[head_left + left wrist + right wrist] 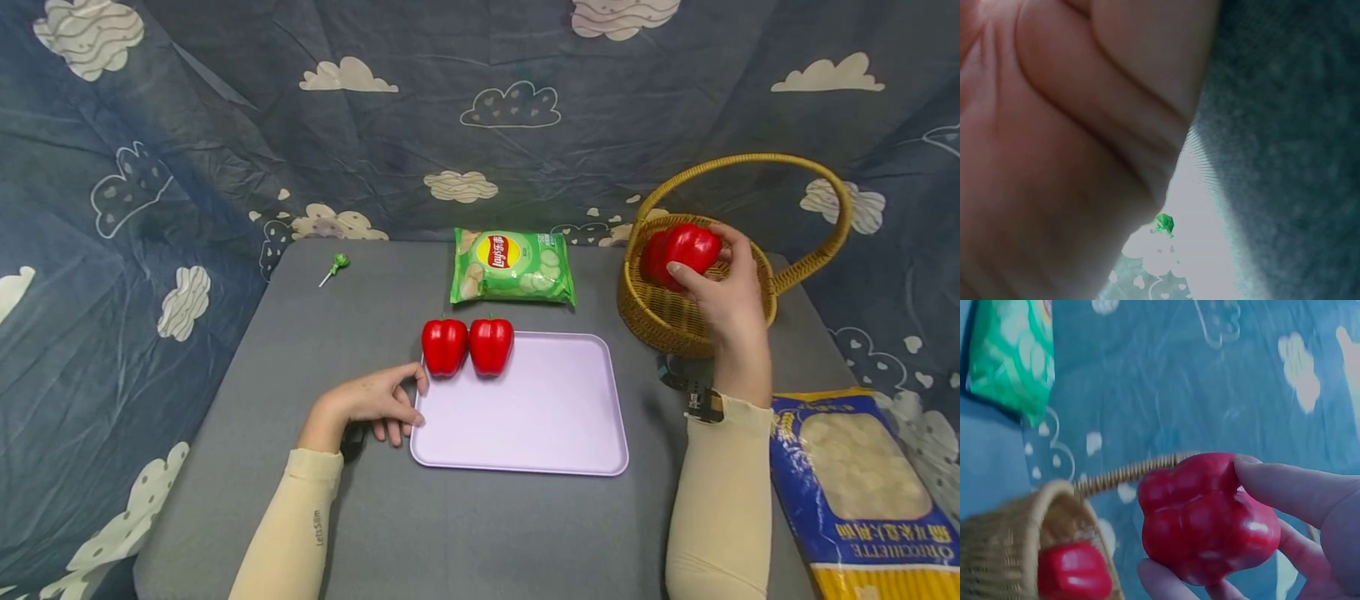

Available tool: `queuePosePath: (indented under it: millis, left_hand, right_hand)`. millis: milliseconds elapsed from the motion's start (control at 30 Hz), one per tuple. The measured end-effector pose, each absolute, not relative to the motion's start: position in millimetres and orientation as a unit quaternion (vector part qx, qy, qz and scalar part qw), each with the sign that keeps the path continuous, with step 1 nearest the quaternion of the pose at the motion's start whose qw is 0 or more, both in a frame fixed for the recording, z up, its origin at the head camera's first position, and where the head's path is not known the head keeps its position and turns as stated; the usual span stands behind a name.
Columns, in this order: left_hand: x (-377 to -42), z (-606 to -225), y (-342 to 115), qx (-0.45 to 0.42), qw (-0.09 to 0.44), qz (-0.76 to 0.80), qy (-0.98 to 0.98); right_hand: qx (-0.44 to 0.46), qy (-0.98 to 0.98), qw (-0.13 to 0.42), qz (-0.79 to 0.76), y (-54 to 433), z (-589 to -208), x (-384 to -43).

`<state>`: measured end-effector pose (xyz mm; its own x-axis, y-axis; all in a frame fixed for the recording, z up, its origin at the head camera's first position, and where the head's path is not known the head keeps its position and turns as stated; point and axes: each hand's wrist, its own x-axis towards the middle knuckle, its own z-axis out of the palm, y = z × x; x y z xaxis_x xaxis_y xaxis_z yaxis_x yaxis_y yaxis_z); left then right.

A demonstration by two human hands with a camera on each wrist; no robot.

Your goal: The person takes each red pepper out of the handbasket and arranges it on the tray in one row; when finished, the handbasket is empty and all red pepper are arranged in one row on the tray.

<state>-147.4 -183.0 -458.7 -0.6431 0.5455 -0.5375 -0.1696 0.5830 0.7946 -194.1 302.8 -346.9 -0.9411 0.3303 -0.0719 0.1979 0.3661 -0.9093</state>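
My right hand point(726, 287) grips a red bell pepper point(693, 247) between thumb and fingers, over the wicker basket point(660, 329). Another red bell pepper point(1074, 572) lies inside that basket, partly hidden behind the held one in the head view. Two more red bell peppers, a left one point(445, 347) and a right one point(491, 346), sit side by side at the back left corner of the lilac tray point(525, 425). My left hand point(378, 402) touches the tray's left rim with its fingertips, fingers loosely bent. The left wrist view is mostly filled by the palm point(1054, 156).
Behind the tray lies a green chip bag point(513, 267). A green-wrapped lollipop point(337, 264) rests at the back left of the grey table point(300, 333). At the right front is a blue and yellow pasta bag point(862, 492). The basket's tall handle point(750, 158) arches above it.
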Motion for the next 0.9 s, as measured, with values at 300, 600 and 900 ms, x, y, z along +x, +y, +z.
queuePosePath:
  millis: [300, 600, 900]
  left_hand:
    - [-149, -460, -184, 0.121, 0.406, 0.442, 0.791]
    - [-151, -462, -183, 0.124, 0.407, 0.448, 0.787]
    - [-150, -463, -184, 0.123, 0.406, 0.448, 0.787]
  right_hand:
    - [-0.081, -0.860, 0.031, 0.502, 270, -348, -184]
    - [-0.014, -0.875, 0.022, 0.484, 245, -363, -177]
    - [0.025, -0.880, -0.009, 0.475, 227, -379, -173]
